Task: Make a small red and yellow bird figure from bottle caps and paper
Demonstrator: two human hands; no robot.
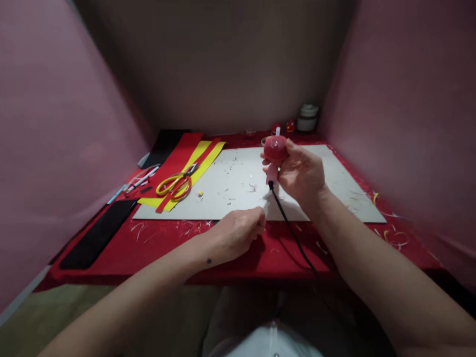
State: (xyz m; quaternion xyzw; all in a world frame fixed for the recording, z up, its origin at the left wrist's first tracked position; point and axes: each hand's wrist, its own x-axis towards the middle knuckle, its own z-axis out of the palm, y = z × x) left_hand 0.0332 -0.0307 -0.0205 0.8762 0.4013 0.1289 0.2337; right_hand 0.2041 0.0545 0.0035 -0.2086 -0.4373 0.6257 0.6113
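Pale clothing (273, 342) sits closest, at six o'clock, with both forearms reaching out over the red cloth (145, 250). Right hand (303, 171): it grasps a red ball (275, 148) together with a pink handle (272, 173), raised over the far half of the white board (334, 198). Left hand (241, 225): its fingers curl inward over the board's near edge, tips hidden, so I cannot tell whether it grips anything.

From the left hand, the ball lies toward one o'clock, apart from it; the right hand is nearer, touching it from the three o'clock side. The handle's long axis runs nearly twelve to six, a white stick (277, 131) showing beyond the ball. From the handle's lower end a black cord (283, 214) trails toward five o'clock, passing between the two forearms.

Between the ball and the scissors (178, 184), which lie at ten o'clock from the left hand on yellow and red strips, the board carries just small scraps. More board extends to four o'clock of the ball. Pink walls (55, 124) bound the space at nine and three; a white jar (308, 118) stands between one and two o'clock from the ball.
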